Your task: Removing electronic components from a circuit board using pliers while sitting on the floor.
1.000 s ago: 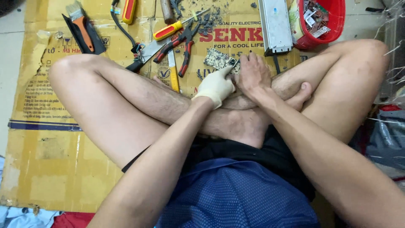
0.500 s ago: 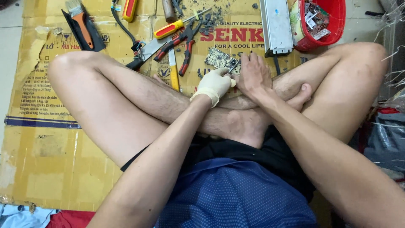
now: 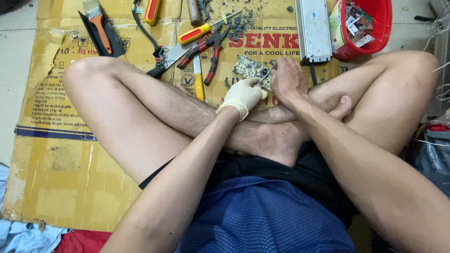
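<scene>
I sit cross-legged on flattened cardboard [image 3: 70, 182]. A small dark circuit board [image 3: 250, 68] lies on the cardboard just past my shins. My left hand [image 3: 243, 95], in a cream glove, presses down on the board's near edge. My bare right hand [image 3: 288, 79] is closed around a thin metal tool whose tip touches the board's right end; most of the tool is hidden in my fist.
Red-handled pliers [image 3: 206, 50], a red and yellow screwdriver [image 3: 201, 32], a yellow utility knife [image 3: 198, 78], a paintbrush [image 3: 99, 26] and a cable lie beyond my left knee. A long metal casing [image 3: 313, 30] and a red basket [image 3: 370, 26] of scrap parts stand at the far right.
Both hands stay on the circuit board; they have shifted only slightly, and the view has drifted a little.
</scene>
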